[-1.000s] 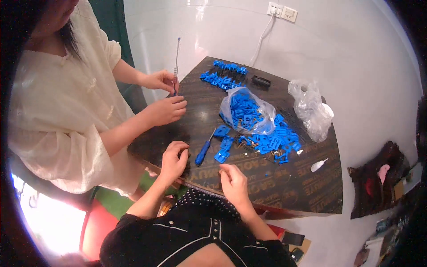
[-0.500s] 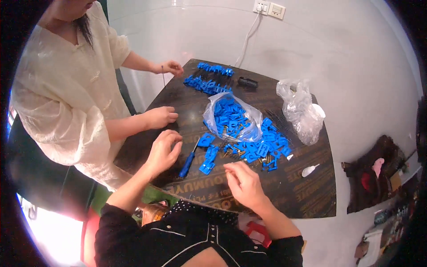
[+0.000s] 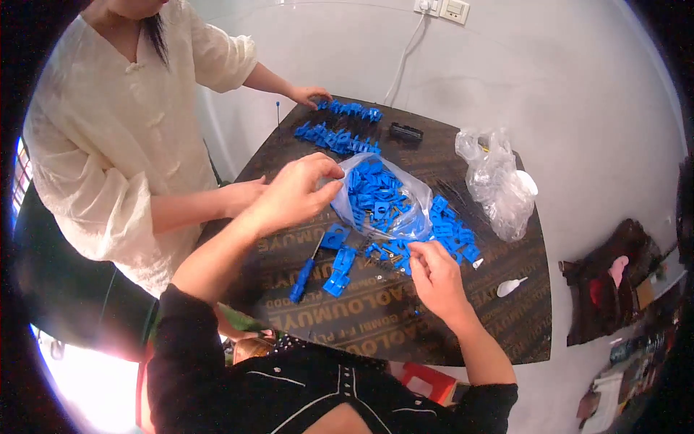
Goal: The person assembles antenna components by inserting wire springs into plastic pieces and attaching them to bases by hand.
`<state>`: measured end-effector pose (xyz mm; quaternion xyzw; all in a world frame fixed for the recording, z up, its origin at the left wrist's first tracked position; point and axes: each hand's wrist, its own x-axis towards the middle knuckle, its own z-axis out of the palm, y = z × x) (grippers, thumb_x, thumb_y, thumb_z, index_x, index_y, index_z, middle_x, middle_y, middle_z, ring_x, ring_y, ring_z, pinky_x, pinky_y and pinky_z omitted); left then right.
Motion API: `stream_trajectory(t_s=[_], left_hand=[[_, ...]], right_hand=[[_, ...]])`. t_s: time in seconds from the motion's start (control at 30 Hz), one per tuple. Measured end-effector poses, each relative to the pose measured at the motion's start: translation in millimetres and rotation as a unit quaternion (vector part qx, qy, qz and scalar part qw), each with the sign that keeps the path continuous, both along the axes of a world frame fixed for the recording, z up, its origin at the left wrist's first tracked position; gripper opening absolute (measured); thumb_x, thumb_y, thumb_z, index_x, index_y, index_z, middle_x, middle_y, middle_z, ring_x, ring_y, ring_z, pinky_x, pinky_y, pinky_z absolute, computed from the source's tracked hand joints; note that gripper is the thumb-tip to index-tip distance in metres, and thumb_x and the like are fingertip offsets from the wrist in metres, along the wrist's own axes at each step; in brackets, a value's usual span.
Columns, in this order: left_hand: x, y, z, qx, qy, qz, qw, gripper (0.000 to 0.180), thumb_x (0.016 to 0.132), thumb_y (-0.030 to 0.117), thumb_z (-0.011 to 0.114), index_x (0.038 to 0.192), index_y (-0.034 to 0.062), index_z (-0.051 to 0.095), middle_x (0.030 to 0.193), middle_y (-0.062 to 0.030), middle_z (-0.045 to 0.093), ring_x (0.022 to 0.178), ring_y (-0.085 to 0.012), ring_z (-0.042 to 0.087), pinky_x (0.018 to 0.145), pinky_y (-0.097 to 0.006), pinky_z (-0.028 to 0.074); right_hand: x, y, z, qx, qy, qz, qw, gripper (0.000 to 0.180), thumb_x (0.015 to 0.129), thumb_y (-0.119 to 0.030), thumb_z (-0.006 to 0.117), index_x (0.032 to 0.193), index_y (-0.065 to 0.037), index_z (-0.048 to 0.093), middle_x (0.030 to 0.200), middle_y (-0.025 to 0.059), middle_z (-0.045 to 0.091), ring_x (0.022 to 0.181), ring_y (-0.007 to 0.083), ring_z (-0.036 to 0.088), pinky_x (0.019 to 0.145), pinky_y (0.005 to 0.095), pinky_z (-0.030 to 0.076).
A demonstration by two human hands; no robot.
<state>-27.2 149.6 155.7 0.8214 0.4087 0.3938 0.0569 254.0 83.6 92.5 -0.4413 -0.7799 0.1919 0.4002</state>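
My left hand [image 3: 303, 188] hovers at the left edge of a clear plastic bag [image 3: 413, 210], its thumb and fingers apart and nothing visible between them. Blue plastic parts [image 3: 376, 189] fill the bag, and more blue pieces [image 3: 452, 230] spill out on its right. My right hand [image 3: 437, 278] is at the near edge of this spill, fingertips pinched together; whatever they hold is hidden. Between my hands lie several blue plates [image 3: 338, 271] in a line. Left of them rests a screwdriver [image 3: 303, 278] with a blue handle.
A co-worker's hand [image 3: 311, 96] touches rows of blue assemblies [image 3: 336, 137] at the back; their other hand [image 3: 242, 197] is partly behind my left hand. A black block [image 3: 406, 132], a crumpled plastic bag [image 3: 499, 192] and a small white bottle [image 3: 510, 287] also lie on the dark table [image 3: 499, 325].
My left hand has moved up and right to the bag. My right hand has shifted right to the loose parts. The co-worker's far hand has reached the blue rows.
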Motion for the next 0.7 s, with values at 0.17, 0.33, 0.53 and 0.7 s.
stream_trajectory(t_s=[0.17,0.33,0.53,0.7], left_hand=[[-43,-33,66,-0.26,-0.305,-0.03,0.916,0.019,0.084,0.015,0.054,0.088,-0.001,0.063,0.074,-0.0105,0.063,0.055,-0.0097,0.054,0.051,-0.024,0.042],[-106,20,50,-0.035,-0.454,0.098,0.885,0.024,0.086,0.02,0.053,0.084,-0.001,0.063,0.074,-0.0077,0.063,0.055,-0.0096,0.053,0.05,-0.021,0.041],[-140,95,24,-0.044,-0.409,0.195,0.89,0.022,0.08,0.017,0.055,0.077,-0.0025,0.063,0.07,-0.0065,0.06,0.057,-0.0113,0.054,0.051,-0.026,0.042],[-153,140,10,-0.183,-0.286,0.24,0.909,0.018,0.075,0.016,0.057,0.07,-0.0015,0.061,0.065,-0.005,0.058,0.059,-0.0109,0.052,0.05,-0.024,0.041]], right_hand=[[1,35,20,0.082,-0.035,0.008,0.996,0.019,0.079,-0.004,0.056,0.098,0.001,0.056,0.094,0.0187,0.057,0.089,0.0361,0.054,0.079,0.0409,0.044],[-23,98,37,0.141,-0.022,0.006,0.99,0.019,0.081,-0.007,0.056,0.097,0.001,0.058,0.095,0.0184,0.056,0.09,0.0353,0.055,0.08,0.0413,0.044],[-45,174,48,0.068,0.0,-0.045,0.997,0.026,0.083,-0.018,0.053,0.096,0.002,0.063,0.098,0.021,0.061,0.093,0.0355,0.059,0.082,0.0402,0.046],[-61,212,54,-0.077,-0.019,-0.023,0.997,0.034,0.081,-0.02,0.053,0.106,0.001,0.062,0.107,0.0219,0.062,0.099,0.0297,0.061,0.086,0.0367,0.047]])
